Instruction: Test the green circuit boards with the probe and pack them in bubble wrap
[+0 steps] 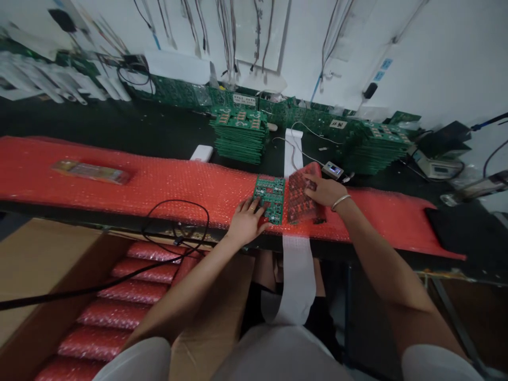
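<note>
A green circuit board (269,198) lies on a long sheet of red bubble wrap (190,182). My left hand (245,219) rests over its left edge, fingers spread and touching it. To its right, a second circuit board (304,198) shows dark through red film, slightly blurred. At its upper right side my right hand (326,191) is closed, with thumb and finger on the red wrap; what lies under the fingertips is partly hidden. A white strip (297,270) runs from the back of the table, passes between the boards and hangs over the front edge.
Stacks of green boards stand behind the wrap, one in the middle (240,140) and one at right (375,148). A cardboard box (51,254) at lower left holds several red wrapped bundles (127,291). A black cable (119,283) loops over the table's front edge.
</note>
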Action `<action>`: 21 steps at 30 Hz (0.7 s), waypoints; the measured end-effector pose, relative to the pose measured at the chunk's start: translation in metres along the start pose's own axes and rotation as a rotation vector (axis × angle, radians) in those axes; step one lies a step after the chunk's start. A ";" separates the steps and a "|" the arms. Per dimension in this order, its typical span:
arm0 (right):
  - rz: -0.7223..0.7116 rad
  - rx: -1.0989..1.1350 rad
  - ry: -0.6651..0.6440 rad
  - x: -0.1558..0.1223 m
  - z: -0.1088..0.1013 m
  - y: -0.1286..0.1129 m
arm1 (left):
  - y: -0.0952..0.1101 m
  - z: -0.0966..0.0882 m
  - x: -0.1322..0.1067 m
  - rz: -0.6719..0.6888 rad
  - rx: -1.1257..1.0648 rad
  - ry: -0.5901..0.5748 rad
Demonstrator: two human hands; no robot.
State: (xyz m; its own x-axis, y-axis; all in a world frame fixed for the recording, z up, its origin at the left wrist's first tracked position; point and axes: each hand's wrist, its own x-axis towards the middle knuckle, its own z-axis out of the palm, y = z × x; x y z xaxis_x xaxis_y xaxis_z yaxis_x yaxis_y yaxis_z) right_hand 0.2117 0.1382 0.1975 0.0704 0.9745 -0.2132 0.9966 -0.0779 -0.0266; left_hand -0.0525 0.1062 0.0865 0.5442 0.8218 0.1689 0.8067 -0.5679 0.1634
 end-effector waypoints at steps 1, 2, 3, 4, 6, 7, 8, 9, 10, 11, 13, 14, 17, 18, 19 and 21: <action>-0.005 -0.044 -0.004 0.000 -0.004 -0.008 | 0.001 0.000 -0.001 -0.006 -0.006 0.007; -0.013 -0.081 -0.009 0.000 -0.007 -0.016 | 0.001 0.000 -0.002 -0.009 -0.017 0.014; -0.022 -0.114 -0.016 0.000 -0.011 -0.025 | 0.002 0.001 -0.002 -0.007 -0.034 0.020; -0.031 -0.142 -0.020 0.001 -0.014 -0.035 | 0.002 0.001 -0.003 0.000 -0.053 0.022; -0.050 -0.186 -0.027 0.002 -0.017 -0.053 | 0.001 0.002 -0.003 0.011 -0.088 0.016; -0.058 -0.205 -0.026 0.003 -0.018 -0.061 | 0.000 0.003 -0.002 0.011 -0.105 0.008; -0.066 -0.221 -0.022 0.004 -0.018 -0.068 | -0.001 0.004 -0.002 0.009 -0.122 0.000; -0.075 -0.235 -0.017 0.006 -0.018 -0.073 | -0.001 0.005 -0.001 0.005 -0.138 -0.006; -0.083 -0.250 -0.016 0.008 -0.018 -0.077 | -0.001 0.006 -0.001 0.001 -0.153 -0.009; -0.091 -0.264 -0.019 0.010 -0.018 -0.081 | -0.002 0.006 -0.001 -0.001 -0.164 -0.010; -0.106 -0.274 -0.037 0.012 -0.019 -0.085 | -0.002 0.006 0.000 0.000 -0.176 -0.008; -0.111 -0.263 -0.053 0.013 -0.020 -0.087 | -0.002 0.006 -0.001 0.003 -0.179 -0.007; -0.131 -0.210 -0.098 0.012 -0.022 -0.098 | -0.007 0.007 -0.002 0.032 -0.211 -0.005; -0.151 -0.200 -0.103 0.012 -0.022 -0.103 | -0.011 0.007 -0.002 0.048 -0.239 -0.003; -0.179 -0.194 -0.103 0.011 -0.020 -0.111 | -0.016 0.008 -0.001 0.049 -0.281 0.010; -0.230 -0.183 -0.089 0.011 -0.012 -0.129 | -0.028 0.009 0.001 -0.022 -0.398 0.074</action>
State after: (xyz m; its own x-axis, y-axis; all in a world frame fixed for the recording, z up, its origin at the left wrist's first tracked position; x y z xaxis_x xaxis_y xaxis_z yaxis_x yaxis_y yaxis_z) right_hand 0.0845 0.1616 0.2099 -0.1540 0.9392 -0.3068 0.9776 0.1900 0.0910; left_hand -0.0728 0.1237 0.0737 0.4980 0.8366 0.2284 0.6582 -0.5361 0.5286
